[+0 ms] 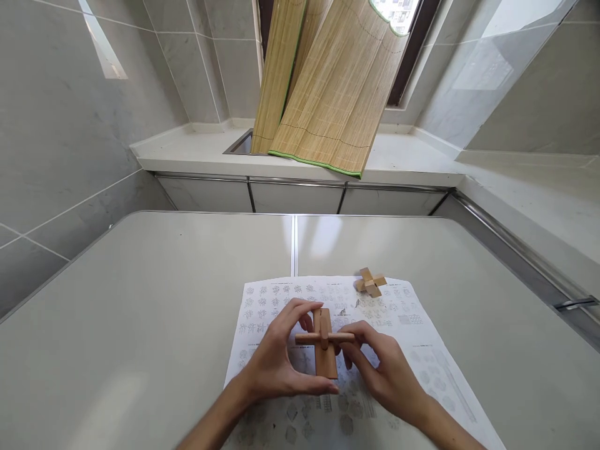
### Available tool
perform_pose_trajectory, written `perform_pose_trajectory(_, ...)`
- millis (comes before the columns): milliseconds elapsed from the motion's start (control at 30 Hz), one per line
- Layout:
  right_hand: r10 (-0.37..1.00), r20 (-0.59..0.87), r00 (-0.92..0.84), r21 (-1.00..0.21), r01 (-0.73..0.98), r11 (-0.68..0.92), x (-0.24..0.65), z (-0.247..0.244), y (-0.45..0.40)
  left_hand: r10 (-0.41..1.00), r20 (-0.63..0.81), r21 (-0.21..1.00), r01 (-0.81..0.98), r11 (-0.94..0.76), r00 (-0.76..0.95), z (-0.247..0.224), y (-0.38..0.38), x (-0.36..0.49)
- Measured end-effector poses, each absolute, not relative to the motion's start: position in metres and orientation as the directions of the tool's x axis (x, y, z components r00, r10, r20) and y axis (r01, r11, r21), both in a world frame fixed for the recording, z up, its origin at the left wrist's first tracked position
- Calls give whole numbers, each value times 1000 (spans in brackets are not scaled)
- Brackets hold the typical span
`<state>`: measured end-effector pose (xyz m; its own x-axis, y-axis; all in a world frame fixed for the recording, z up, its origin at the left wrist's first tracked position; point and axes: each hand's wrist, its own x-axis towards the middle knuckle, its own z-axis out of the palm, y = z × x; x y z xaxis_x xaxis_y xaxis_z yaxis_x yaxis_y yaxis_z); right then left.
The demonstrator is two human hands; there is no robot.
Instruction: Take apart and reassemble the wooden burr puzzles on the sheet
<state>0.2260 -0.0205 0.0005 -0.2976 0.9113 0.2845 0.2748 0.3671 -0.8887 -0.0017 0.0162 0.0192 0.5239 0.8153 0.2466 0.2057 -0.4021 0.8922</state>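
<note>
A reddish-brown wooden piece (325,362), long and flat, is held above a printed sheet. A round wooden rod (307,339) crosses it from left to right, with a small rounded wooden part at the crossing. My left hand (281,365) grips the flat piece by its far and near ends, between fingers and thumb. My right hand (382,365) pinches the right end of the rod. Beyond the hands, a lighter wooden cross-shaped puzzle (370,283) sits at the sheet's far edge.
The printed paper sheet (422,375) with small diagrams lies on a pale table (164,300). Past the table's far edge, a white counter (197,164) carries bamboo mats (337,94) leaning by a window. A metal rail (515,234) runs along the right.
</note>
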Motion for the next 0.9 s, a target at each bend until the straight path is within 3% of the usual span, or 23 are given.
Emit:
perform_pose_trajectory(133, 927, 142, -346, -962, 170, 211, 227, -1, -23, 820, 247, 909, 169, -381, 517, 21, 17, -2)
perform_pose_trajectory(233, 902, 89, -423, -963, 193, 186, 226, -2, -25, 810, 246, 908, 165, -384, 532, 21, 18, -3)
perform_pose_trajectory(400, 881, 103, -462, -896, 340, 284, 225, -3, -24, 805, 246, 892, 199, -406, 539, 20, 18, -3)
perform_pose_trajectory(767, 927, 124, -354, -978, 116, 176, 210, -5, -32, 831, 254, 943, 65, -327, 494, 12, 7, 6)
perform_pose_trajectory(900, 913, 107, -393, -974, 143, 175, 206, -9, -35, 822, 281, 952, -34, -305, 495, 9, 2, 12)
